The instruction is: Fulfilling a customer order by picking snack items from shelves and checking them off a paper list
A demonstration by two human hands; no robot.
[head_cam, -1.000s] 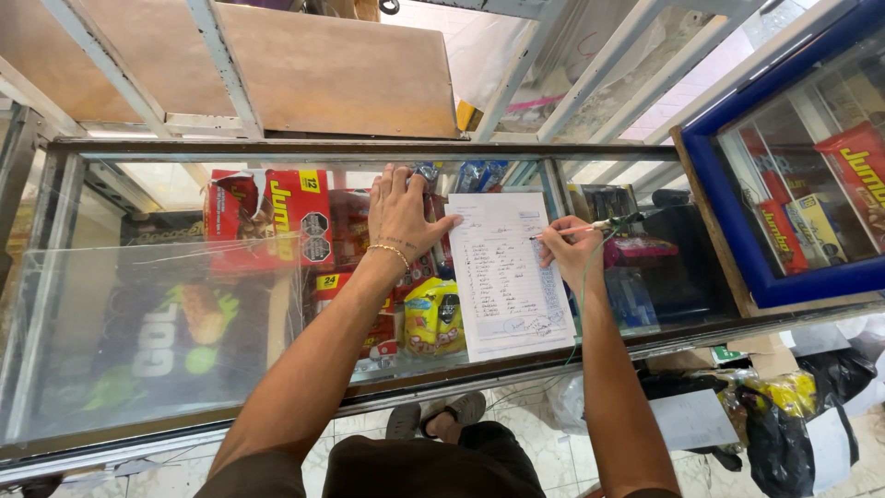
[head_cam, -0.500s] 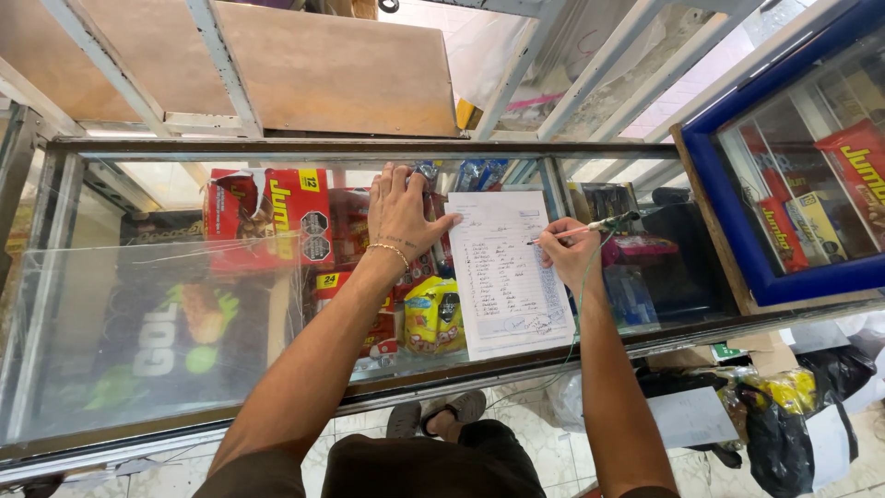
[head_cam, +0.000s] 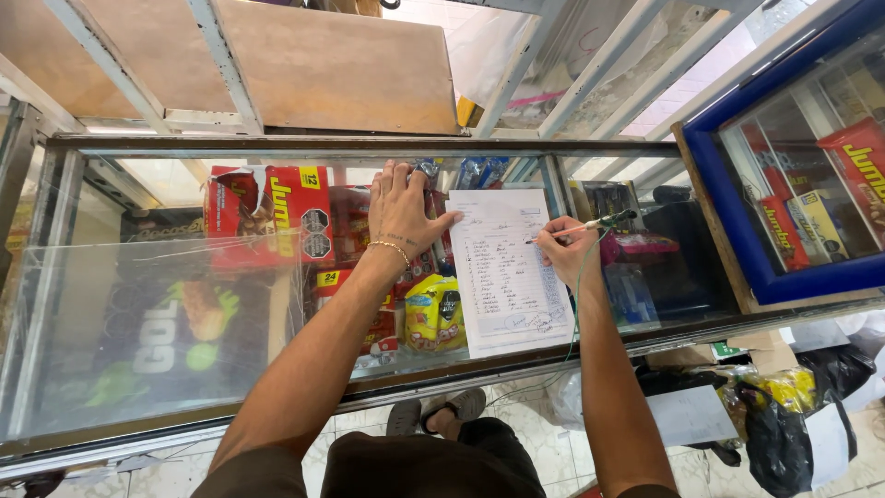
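Glass counter [head_cam: 184, 304] over snack boxes bears a paper sheet [head_cam: 505, 267], tiled floor below.

glass display counter [head_cam: 138, 304] | blue-framed cabinet [head_cam: 728, 221] | tiled floor [head_cam: 535, 443] | daylight

left arm: bare, comes up from the lower left, pretty much straight, angled toward the middle
left wrist: thin beaded band around it, wrist nearly flat
left hand [head_cam: 400, 210]: palm down, fingers long and a bit spread, thumb stuck out to the right, pressed flat on the surface, grip not closed on anything
right arm: bare, rises steep from the bottom right, forearm nearly vertical in view
right wrist: bent slightly inward
right hand [head_cam: 569, 249]: curled into a writing grip, fingers pinched together near the thumb, knuckles up, heel of the hand resting down
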